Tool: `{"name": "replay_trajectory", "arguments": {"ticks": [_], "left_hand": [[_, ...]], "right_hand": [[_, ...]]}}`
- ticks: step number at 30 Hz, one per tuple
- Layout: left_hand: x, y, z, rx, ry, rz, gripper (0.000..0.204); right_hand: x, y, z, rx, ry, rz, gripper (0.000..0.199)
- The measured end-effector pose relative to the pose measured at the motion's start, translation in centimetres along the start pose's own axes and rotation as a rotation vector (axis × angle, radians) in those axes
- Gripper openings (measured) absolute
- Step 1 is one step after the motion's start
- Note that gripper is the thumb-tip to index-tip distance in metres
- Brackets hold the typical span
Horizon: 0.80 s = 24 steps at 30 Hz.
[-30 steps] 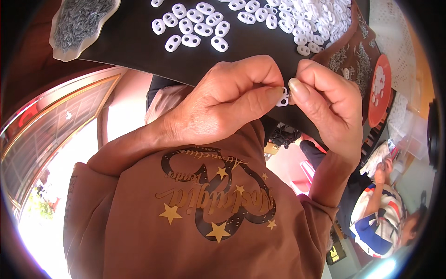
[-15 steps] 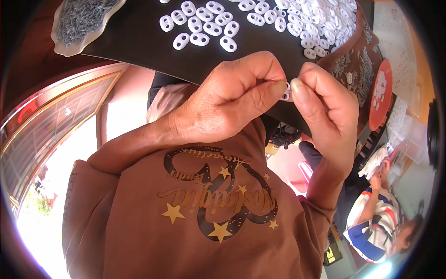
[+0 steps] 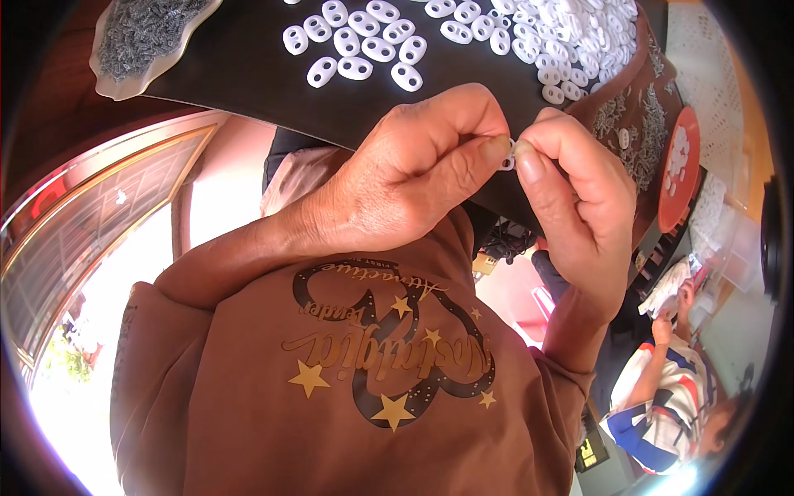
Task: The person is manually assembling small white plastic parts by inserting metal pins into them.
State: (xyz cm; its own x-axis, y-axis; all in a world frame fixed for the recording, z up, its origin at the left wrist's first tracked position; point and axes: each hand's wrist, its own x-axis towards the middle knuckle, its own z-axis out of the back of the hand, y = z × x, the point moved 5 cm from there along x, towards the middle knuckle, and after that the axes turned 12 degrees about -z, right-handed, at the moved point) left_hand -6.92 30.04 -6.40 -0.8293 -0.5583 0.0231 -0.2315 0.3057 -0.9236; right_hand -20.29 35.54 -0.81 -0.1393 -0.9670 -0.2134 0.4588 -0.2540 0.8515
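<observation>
My left hand [image 3: 413, 178] and my right hand [image 3: 579, 198] meet at their fingertips just in front of the black table [image 3: 240, 74]. Between the thumbs and forefingers they pinch one small white plastic piece [image 3: 508, 156], mostly hidden by the fingers. Several white oval two-hole pieces [image 3: 364, 45] lie spread on the black surface just beyond my hands, with a denser heap [image 3: 571, 33] at the far right.
A pale tray of small grey metal parts [image 3: 145, 33] sits at the far left of the table. More small metal parts [image 3: 633, 136] lie on a brown surface at the right, beside a red dish [image 3: 680, 169]. Another person in a striped shirt [image 3: 670, 397] sits lower right.
Both hands stay pinched together on the small white piece and have barely shifted. The view has tilted slightly, so the table's pieces sit a little higher in the picture.
</observation>
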Motion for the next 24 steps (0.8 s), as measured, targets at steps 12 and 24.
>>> {"name": "replay_trajectory", "arguments": {"ticks": [12, 24], "left_hand": [[0.1, -0.4, 0.3, 0.011, -0.005, 0.149, 0.017], [-1.8, -0.9, 2.2, -0.012, -0.011, 0.126, 0.016]], "right_hand": [[0.4, -0.5, 0.5, -0.025, 0.006, 0.003, 0.007], [2.4, -0.4, 0.4, -0.191, -0.126, -0.044, 0.009]]}}
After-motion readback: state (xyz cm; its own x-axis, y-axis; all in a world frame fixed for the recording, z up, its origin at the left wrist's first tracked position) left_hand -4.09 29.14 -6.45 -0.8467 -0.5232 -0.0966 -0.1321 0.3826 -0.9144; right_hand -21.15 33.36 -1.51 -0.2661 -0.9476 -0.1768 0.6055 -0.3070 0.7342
